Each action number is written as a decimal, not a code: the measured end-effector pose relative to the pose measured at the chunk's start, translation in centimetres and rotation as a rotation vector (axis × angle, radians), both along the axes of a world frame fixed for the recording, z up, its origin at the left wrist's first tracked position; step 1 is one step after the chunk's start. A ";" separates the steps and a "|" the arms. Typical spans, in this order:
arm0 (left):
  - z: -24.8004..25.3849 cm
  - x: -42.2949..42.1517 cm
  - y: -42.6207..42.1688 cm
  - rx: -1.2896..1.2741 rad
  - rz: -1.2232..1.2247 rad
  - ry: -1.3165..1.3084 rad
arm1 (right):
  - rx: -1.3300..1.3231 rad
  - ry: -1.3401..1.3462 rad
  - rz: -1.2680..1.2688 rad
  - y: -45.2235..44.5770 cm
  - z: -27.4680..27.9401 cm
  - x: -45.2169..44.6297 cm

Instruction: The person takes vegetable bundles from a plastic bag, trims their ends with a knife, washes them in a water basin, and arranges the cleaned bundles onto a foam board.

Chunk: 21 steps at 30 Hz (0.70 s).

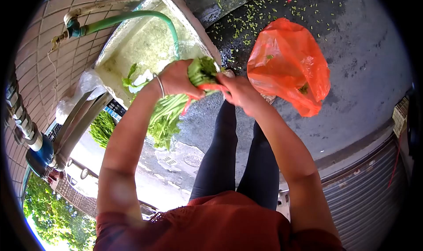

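A bunch of leafy green vegetables [165,118] is wrapped in the fingers of my left hand [176,78], beside the sink's near corner. Its cut stalk ends face up and right, while the leaves hang down to the left. A red strip [212,87] crosses the stalks, and a bit of it dangles below my left hand. My right hand [241,93] is closed on the strip's right end, close against the stalks. Part of the strip is hidden behind the bunch and fingers.
A worn stone sink [152,39] with a green hose [141,13] stands against the tiled wall. An orange plastic bag [288,65] lies open on the wet ground near my feet. Green scraps [251,19] litter the ground behind it. More greens [102,128] lie at left.
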<state>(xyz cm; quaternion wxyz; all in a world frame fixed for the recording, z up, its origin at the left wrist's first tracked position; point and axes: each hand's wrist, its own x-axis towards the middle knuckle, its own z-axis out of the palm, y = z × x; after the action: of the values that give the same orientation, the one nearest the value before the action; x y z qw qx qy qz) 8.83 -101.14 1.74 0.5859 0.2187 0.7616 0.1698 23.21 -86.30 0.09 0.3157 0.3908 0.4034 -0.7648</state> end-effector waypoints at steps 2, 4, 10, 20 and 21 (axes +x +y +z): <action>-1.2 -1.0 -1.5 -0.126 0.127 -0.062 | 0.046 0.009 -0.018 -1.0 -1.1 2.1; -3.3 -2.3 -4.7 -0.125 0.024 0.162 | 0.188 -0.090 -0.167 0.5 -3.1 4.6; -8.2 -3.5 -9.8 -0.303 -0.122 0.380 | 0.237 -0.295 -0.303 1.9 -3.3 12.2; -10.4 6.7 -2.0 0.243 0.289 0.653 | 1.182 -0.047 -0.741 15.5 -7.2 20.4; -9.0 8.9 2.2 0.230 0.312 0.482 | 1.248 -0.046 -0.770 17.1 -7.3 20.2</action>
<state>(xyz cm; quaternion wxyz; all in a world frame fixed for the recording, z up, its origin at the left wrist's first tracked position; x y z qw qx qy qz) 17.76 -98.93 -7.26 0.3267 0.1977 0.8789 0.2860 43.37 -69.17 -7.23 -0.2484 0.6280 0.5910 -0.4412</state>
